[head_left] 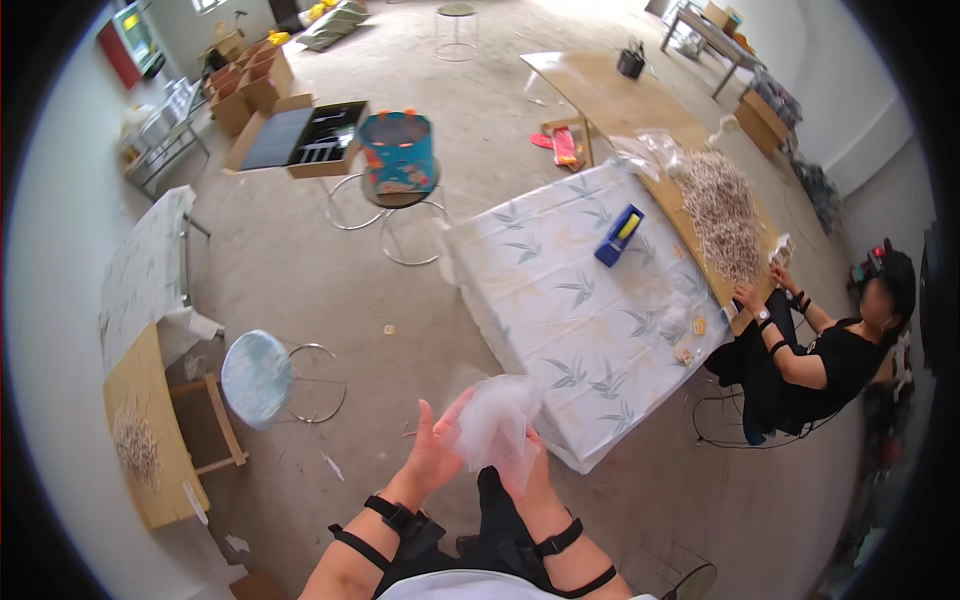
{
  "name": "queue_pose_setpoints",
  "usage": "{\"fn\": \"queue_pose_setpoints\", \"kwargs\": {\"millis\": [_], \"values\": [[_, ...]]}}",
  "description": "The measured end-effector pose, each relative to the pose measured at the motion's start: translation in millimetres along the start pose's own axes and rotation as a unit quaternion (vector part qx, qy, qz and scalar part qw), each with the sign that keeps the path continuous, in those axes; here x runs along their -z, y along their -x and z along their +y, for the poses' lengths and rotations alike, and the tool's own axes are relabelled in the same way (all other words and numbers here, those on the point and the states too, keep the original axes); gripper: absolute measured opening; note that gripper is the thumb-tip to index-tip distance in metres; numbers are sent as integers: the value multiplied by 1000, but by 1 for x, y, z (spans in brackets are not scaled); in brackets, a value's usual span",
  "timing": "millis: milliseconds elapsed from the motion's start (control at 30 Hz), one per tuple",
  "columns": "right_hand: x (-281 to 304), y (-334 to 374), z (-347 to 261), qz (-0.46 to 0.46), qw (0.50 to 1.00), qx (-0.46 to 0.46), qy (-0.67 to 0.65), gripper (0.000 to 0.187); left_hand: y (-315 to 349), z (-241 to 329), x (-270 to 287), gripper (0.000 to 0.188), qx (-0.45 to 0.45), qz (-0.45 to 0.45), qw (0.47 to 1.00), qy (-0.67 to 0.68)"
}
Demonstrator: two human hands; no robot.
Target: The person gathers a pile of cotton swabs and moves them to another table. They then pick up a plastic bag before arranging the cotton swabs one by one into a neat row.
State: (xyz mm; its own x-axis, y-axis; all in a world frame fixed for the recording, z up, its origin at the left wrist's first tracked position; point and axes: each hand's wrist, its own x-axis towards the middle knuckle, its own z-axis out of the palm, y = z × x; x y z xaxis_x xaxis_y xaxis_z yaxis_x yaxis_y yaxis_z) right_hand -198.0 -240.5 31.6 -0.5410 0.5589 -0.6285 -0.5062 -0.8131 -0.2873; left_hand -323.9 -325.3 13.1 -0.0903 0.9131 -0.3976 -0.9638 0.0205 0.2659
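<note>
A bundle of thin, clear plastic bags (pixel 497 418) is in front of me, beside the near left corner of the cloth-covered table. My right hand (pixel 528 468) grips its lower right side, with the fingers partly hidden behind the film. At the bundle's left edge is my left hand (pixel 436 446), its thumb raised and its fingers stretched out against the plastic. The white tablecloth (pixel 530 330) has a leaf pattern. On it lie a blue tape dispenser (pixel 619 236) with yellow tape and more loose clear plastic (pixel 665 310).
A person (pixel 850 345) in black sits at the right, hands at a heap of small pale pieces (pixel 722 215) on a wooden table (pixel 600 85). To my left stand a round stool (pixel 257 380) and a small wooden table (pixel 160 400). Farther off, a teal bag (pixel 398 150) rests on another stool.
</note>
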Motion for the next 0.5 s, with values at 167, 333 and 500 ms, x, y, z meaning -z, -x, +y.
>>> {"fn": "queue_pose_setpoints", "kwargs": {"millis": [167, 333, 500], "values": [[-33, 26, 181, 16, 971, 82, 224, 24, 150, 52, 55, 79, -171, 13, 985, -26], [-77, 63, 327, -5, 929, 170, 329, 14, 275, 86, 89, 79, -362, 116, 923, -65], [-110, 88, 419, -72, 868, 187, 454, 15, 351, 125, 120, 73, -480, 267, 798, -246]]}}
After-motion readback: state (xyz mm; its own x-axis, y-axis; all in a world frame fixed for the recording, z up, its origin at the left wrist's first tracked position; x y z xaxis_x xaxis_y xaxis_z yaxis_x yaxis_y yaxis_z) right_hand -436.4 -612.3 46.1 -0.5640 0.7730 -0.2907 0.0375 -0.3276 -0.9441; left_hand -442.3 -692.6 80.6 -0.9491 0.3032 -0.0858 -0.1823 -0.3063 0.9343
